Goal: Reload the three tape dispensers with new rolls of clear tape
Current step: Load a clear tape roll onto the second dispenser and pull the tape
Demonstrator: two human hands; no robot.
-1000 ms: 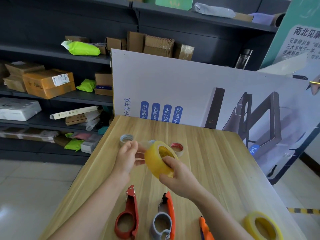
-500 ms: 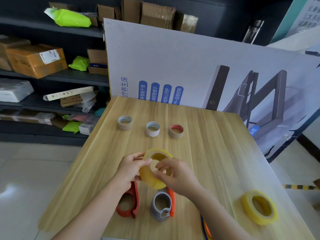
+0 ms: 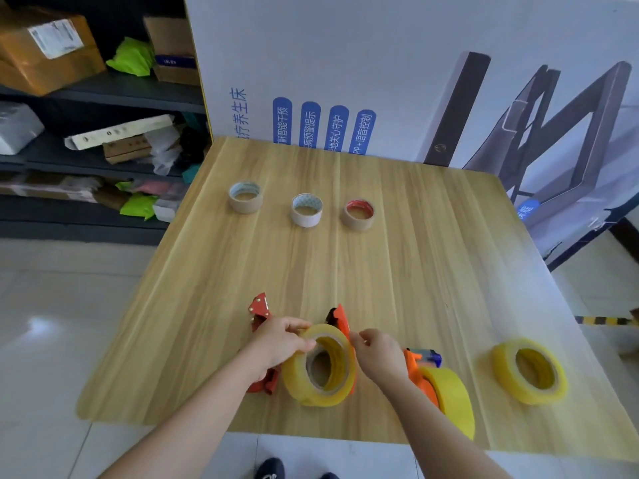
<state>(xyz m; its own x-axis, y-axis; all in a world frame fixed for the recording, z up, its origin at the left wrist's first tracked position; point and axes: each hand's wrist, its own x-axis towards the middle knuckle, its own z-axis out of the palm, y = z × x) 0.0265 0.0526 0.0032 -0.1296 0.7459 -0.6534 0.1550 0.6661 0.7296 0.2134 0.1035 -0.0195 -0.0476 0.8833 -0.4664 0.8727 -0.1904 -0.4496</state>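
- The left hand [image 3: 280, 344] grips the roll [image 3: 320, 366] by its near-left rim, fingers [image 3: 306, 345] curled over the top edge.
- The right hand [image 3: 378, 354] comes in on the other side, its fingers [image 3: 359, 337] pinched at the roll's upper right rim. It may be picking at the tape end, but that is too small to tell.
- The roll stands on edge on the counter [image 3: 397, 264], right in front of the middle dispenser [image 3: 340, 318]. Only the dispenser's orange nose and a sliver of its body show behind the roll, and whether the roll is seated on the hub is hidden.
- The right dispenser [image 3: 415, 366] carries a fat yellow roll [image 3: 453, 395], so that one looks reloaded: one down, by the look of it.
- The left dispenser [image 3: 260, 307] lies beside the left hand, its red head poking out and its body mostly covered by the wrist. No roll shows on it, so it reads as the one not yet loaded.
- A spare roll [image 3: 529, 369] lies flat near the right edge, well apart from the hands and likely meant for that left dispenser.
- Three cores [image 3: 307, 209] sit in a row at the far end, which fits all three dispensers having been stripped already.
- Judged tally: about a third done, the second reload in hand, the third yet to begin.
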